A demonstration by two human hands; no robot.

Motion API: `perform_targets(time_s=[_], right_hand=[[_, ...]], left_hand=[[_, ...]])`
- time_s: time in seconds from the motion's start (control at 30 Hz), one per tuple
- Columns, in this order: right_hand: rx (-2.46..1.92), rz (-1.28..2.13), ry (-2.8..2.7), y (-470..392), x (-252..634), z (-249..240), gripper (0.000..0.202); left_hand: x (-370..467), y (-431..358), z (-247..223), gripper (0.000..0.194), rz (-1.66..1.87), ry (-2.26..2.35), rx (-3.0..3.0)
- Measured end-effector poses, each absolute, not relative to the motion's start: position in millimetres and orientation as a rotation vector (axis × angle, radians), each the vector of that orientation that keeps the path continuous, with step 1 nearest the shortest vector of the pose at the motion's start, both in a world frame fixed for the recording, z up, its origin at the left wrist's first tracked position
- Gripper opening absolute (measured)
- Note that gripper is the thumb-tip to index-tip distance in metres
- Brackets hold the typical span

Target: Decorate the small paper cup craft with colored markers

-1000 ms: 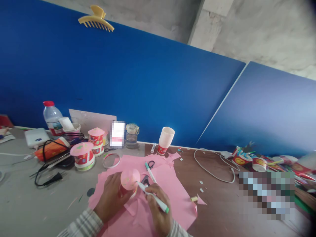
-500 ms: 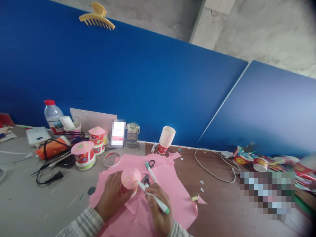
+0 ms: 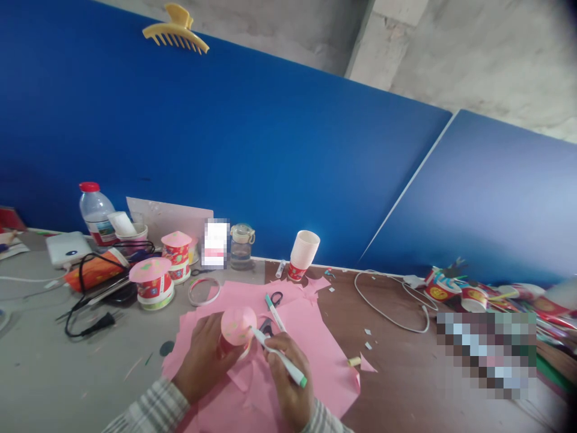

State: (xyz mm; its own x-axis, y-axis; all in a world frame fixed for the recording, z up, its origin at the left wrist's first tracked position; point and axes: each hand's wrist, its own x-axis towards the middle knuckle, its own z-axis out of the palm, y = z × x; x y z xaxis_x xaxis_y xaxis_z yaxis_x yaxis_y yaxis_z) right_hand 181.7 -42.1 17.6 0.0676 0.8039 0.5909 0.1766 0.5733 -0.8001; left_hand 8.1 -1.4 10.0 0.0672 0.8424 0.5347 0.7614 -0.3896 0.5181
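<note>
My left hand (image 3: pixel 208 355) is wrapped round a red paper cup (image 3: pixel 228 347) topped with a pink paper cone (image 3: pixel 237 325), steadying it over pink paper sheets (image 3: pixel 324 373). Green marks show on the cone. Pinched in my right hand (image 3: pixel 291 376) is a white marker (image 3: pixel 285 362) with a green end; its tip touches the cone's right side. Scissors (image 3: pixel 267 328) lie on the paper behind the marker, partly covered. Close by rests a second marker (image 3: pixel 274 311) with a teal cap.
Two cups with pink paper tops, a round-topped one (image 3: pixel 153 284) and a coned one (image 3: pixel 177 255), stand at the left near black cables (image 3: pixel 90 325). A glass jar (image 3: pixel 242 246) and stacked paper cups (image 3: pixel 303 255) line the blue partition (image 3: pixel 270 150). A white cable (image 3: pixel 387 322) lies right.
The marker tip has shifted very slightly on the cone, along with my right hand. My left hand keeps the same hold on the cup.
</note>
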Motion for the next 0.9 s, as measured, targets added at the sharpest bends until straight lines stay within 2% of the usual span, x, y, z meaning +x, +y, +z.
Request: perform_targets(time_s=[0.6,0.9], right_hand=[[-0.961,0.568,-1.43,-47.9,182.7,16.7,0.016],[-0.919,0.56,-1.454,-47.8,181.6,21.3,0.015]], left_hand=[[6.8,-1.8,9.3,0.041,1.23,1.661,2.178],[6.8,-2.2,7.5,0.037,1.188,1.681,2.182]])
